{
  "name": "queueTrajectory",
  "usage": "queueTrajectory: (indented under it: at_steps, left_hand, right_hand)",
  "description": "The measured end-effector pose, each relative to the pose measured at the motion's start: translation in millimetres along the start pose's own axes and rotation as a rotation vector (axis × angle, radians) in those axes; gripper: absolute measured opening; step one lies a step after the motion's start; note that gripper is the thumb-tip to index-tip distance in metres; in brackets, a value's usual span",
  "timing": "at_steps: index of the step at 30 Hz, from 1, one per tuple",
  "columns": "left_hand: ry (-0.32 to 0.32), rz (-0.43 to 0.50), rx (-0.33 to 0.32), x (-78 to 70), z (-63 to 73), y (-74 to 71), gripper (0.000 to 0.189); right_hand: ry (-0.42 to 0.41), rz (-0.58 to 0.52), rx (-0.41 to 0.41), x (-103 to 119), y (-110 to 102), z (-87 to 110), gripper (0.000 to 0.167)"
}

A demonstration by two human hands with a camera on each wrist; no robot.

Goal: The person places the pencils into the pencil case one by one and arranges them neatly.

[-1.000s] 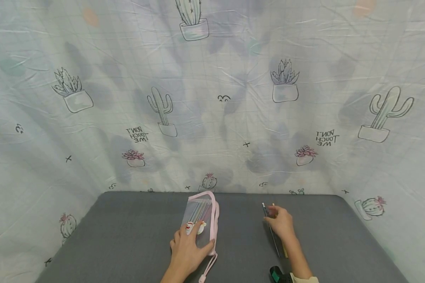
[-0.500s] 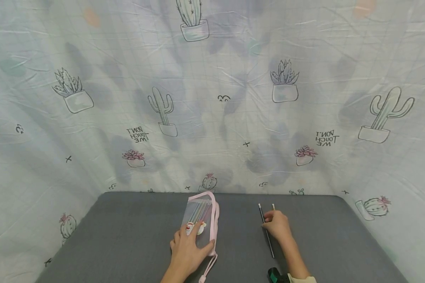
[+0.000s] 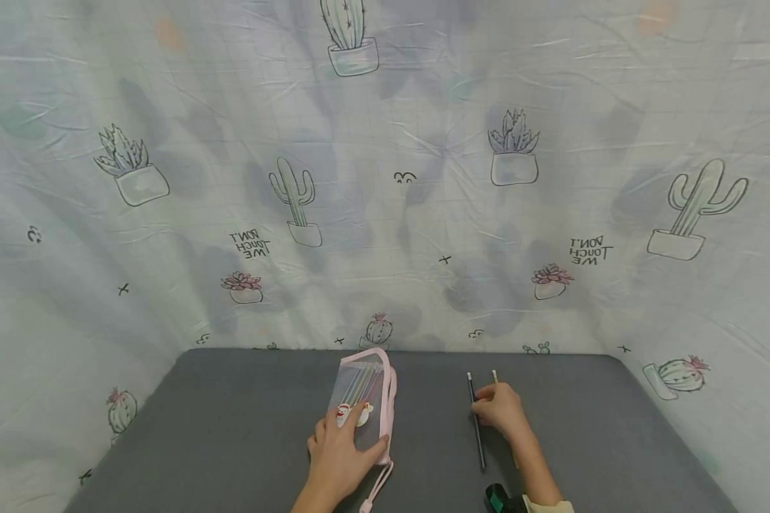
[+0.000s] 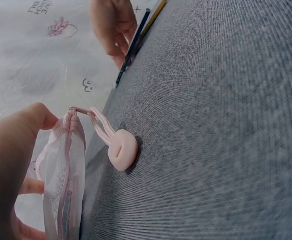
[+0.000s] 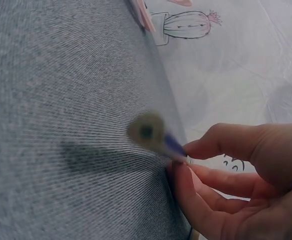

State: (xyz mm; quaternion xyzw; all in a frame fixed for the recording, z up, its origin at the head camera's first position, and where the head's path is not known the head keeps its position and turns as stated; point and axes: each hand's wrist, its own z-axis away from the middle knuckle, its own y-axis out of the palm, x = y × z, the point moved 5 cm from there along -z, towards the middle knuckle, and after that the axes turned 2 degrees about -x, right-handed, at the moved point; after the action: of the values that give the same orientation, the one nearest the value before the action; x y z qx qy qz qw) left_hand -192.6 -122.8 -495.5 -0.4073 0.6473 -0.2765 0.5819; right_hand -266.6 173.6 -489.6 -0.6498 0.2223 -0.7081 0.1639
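My left hand (image 3: 340, 452) rests on a see-through pencil case (image 3: 375, 385) with pink trim, its fingers spread on top and the thumb by the right edge. Several slim coloured sticks, perhaps pens, show inside, and cartoon stickers sit on the case. To the right, my right hand (image 3: 502, 411) pinches a dark pencil (image 3: 479, 445) between thumb and fingers. In the right wrist view, the near end of this pencil (image 5: 148, 130) is blurred and casts a shadow on the cloth. A yellow pencil (image 4: 153, 19) lies beside it, partly hidden under the right hand in the head view.
A pink wrist strap (image 4: 123, 150) hangs off the case's near end onto the grey cloth-covered table (image 3: 244, 427). Behind the table hangs a pale curtain (image 3: 385, 235) printed with cacti. A black and green device (image 3: 503, 499) is on the right wrist.
The dark pencil has shifted left in my right hand, away from the yellow pencil, which stays lying. The right hand moved slightly left. The left hand and case have stayed still.
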Motion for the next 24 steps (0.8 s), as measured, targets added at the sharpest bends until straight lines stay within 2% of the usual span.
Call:
queueTrajectory:
  at_steps: [7,18,24]
  left_hand:
    - [-0.008,-0.002,0.009,0.2,-0.4,-0.4,0.076]
    - [-0.007,-0.009,0.012,0.0,-0.5,-0.8,0.077]
    - [-0.009,-0.012,0.014,0.5,-1.1,-0.8,0.076]
  right_hand:
    - [0.062,-0.118,0.028,-4,4,-2.3,0.026]
    - [0.030,-0.213,0.048,2,7,0.8,0.032]
    - [0.019,-0.229,0.048,7,10,1.1,0.032]
